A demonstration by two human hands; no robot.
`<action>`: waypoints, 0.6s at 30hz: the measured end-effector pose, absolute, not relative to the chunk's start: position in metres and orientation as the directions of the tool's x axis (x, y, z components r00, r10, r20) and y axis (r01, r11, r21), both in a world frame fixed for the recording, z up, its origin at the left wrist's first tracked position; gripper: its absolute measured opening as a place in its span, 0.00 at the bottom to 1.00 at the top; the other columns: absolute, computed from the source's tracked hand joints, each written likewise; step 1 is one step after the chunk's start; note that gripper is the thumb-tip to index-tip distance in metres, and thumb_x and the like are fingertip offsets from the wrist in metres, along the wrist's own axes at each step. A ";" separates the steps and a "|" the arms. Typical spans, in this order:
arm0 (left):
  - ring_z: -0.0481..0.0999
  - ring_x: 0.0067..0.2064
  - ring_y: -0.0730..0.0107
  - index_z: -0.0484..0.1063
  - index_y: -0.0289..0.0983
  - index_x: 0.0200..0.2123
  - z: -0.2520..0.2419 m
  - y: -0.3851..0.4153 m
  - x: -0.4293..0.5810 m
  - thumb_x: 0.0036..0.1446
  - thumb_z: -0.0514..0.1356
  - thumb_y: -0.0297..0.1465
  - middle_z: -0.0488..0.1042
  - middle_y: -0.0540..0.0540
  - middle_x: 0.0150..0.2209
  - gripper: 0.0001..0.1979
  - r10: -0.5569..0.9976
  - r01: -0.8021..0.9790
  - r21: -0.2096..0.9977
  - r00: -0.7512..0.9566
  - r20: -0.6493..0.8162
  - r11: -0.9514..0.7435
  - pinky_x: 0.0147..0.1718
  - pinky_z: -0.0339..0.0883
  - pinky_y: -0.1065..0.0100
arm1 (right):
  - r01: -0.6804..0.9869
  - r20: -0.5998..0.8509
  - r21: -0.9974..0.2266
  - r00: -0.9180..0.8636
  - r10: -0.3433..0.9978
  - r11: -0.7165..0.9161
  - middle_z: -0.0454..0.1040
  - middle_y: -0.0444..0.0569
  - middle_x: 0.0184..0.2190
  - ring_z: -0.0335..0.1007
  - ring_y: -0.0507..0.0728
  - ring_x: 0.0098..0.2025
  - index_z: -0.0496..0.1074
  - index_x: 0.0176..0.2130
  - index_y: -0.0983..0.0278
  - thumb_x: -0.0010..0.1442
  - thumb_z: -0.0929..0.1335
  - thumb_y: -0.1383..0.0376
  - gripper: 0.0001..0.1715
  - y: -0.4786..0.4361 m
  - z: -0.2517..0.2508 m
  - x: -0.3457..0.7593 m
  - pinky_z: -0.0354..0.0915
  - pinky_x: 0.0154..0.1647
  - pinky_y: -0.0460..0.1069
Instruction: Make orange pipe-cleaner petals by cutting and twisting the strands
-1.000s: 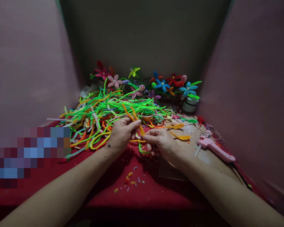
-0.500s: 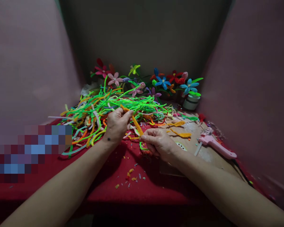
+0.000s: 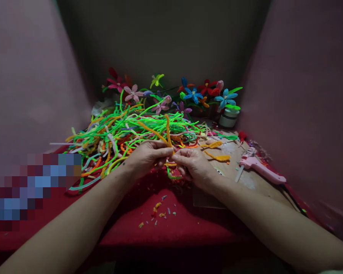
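Between my hands is an orange pipe cleaner [image 3: 168, 131], its two arms spreading up and away in a V. My left hand [image 3: 148, 154] pinches it near the bottom of the V, thumb on top. Right beside it, the fingertips of my right hand [image 3: 190, 161] are closed on the same lower end, which the fingers partly hide. Behind my hands lies a tangled heap of pipe cleaners [image 3: 125, 125], mostly green with orange, white and yellow. Two orange looped petals [image 3: 221, 157] rest on a cardboard sheet [image 3: 246, 194] right of my hands.
A pink glue gun [image 3: 263, 170] lies on the cardboard at the right. Fuzzy flowers [image 3: 193, 95] in several colours stand at the back, near a white jar [image 3: 229, 117]. Small clippings [image 3: 161, 215] dot the red cloth [image 3: 188, 232]. Pale walls rise on both sides.
My hands have come together. The orange pipe cleaner, earlier stretched slantwise between them, now shows two separate arms pointing up. The view has shifted slightly.
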State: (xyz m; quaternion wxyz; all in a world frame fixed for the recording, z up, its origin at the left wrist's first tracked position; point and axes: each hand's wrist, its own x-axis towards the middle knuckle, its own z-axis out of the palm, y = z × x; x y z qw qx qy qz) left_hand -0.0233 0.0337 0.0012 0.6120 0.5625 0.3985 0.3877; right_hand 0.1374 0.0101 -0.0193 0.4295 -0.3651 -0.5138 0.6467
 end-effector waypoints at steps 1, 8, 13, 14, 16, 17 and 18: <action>0.58 0.15 0.84 0.70 0.32 0.22 0.000 0.032 -0.021 0.46 0.66 0.34 0.63 0.53 0.14 0.11 0.930 -0.001 1.000 0.367 -0.026 0.028 0.13 0.49 0.79 | -0.192 -0.031 -0.975 -0.379 0.925 -0.112 0.60 0.36 0.09 0.49 0.44 0.09 0.65 0.23 0.65 0.49 0.70 0.57 0.16 0.012 -0.021 0.138 0.44 0.09 0.40; 0.59 0.15 0.83 0.68 0.34 0.22 -0.003 0.032 -0.018 0.49 0.63 0.32 0.62 0.55 0.13 0.10 0.970 -0.152 0.988 0.238 0.058 -0.021 0.14 0.50 0.78 | -0.371 -0.108 -0.839 -0.604 0.790 -0.398 0.73 0.47 0.20 0.67 0.49 0.16 0.72 0.34 0.71 0.56 0.67 0.62 0.13 0.022 -0.029 0.143 0.59 0.14 0.42; 0.60 0.15 0.81 0.67 0.34 0.24 -0.006 0.031 -0.017 0.49 0.64 0.33 0.62 0.55 0.13 0.10 0.971 -0.200 0.980 0.229 0.066 -0.019 0.15 0.51 0.77 | -0.411 -0.188 -0.709 -0.673 0.716 -0.573 0.72 0.46 0.18 0.66 0.47 0.15 0.72 0.32 0.72 0.57 0.65 0.69 0.08 0.023 -0.030 0.143 0.59 0.14 0.40; 0.61 0.15 0.81 0.67 0.34 0.24 -0.006 0.030 -0.016 0.49 0.64 0.33 0.62 0.55 0.13 0.10 0.972 -0.198 0.980 0.221 0.073 -0.028 0.15 0.52 0.77 | -0.417 -0.200 -0.691 -0.674 0.711 -0.590 0.72 0.45 0.17 0.66 0.47 0.15 0.72 0.32 0.71 0.57 0.64 0.70 0.07 0.023 -0.030 0.143 0.60 0.14 0.39; 0.62 0.16 0.80 0.66 0.34 0.23 -0.004 0.027 -0.013 0.50 0.63 0.32 0.63 0.55 0.14 0.10 0.975 -0.190 0.981 0.205 0.086 -0.047 0.16 0.53 0.76 | -0.415 -0.212 -0.679 -0.678 0.703 -0.605 0.72 0.45 0.17 0.67 0.47 0.16 0.71 0.31 0.70 0.57 0.64 0.72 0.06 0.023 -0.030 0.142 0.60 0.15 0.39; 0.62 0.16 0.80 0.65 0.34 0.23 -0.003 0.025 -0.011 0.50 0.63 0.31 0.63 0.55 0.14 0.10 0.977 -0.199 0.979 0.195 0.088 -0.048 0.16 0.54 0.76 | -0.411 -0.209 -0.684 -0.681 0.701 -0.603 0.72 0.46 0.17 0.67 0.47 0.16 0.71 0.31 0.70 0.56 0.64 0.72 0.06 0.023 -0.030 0.142 0.60 0.15 0.39; 0.61 0.16 0.80 0.64 0.34 0.22 -0.002 0.023 -0.009 0.49 0.63 0.30 0.63 0.55 0.14 0.10 0.979 -0.216 0.976 0.187 0.081 -0.040 0.16 0.54 0.76 | -0.407 -0.200 -0.696 -0.682 0.704 -0.592 0.73 0.46 0.18 0.67 0.47 0.16 0.70 0.30 0.70 0.56 0.64 0.73 0.05 0.023 -0.031 0.142 0.61 0.15 0.40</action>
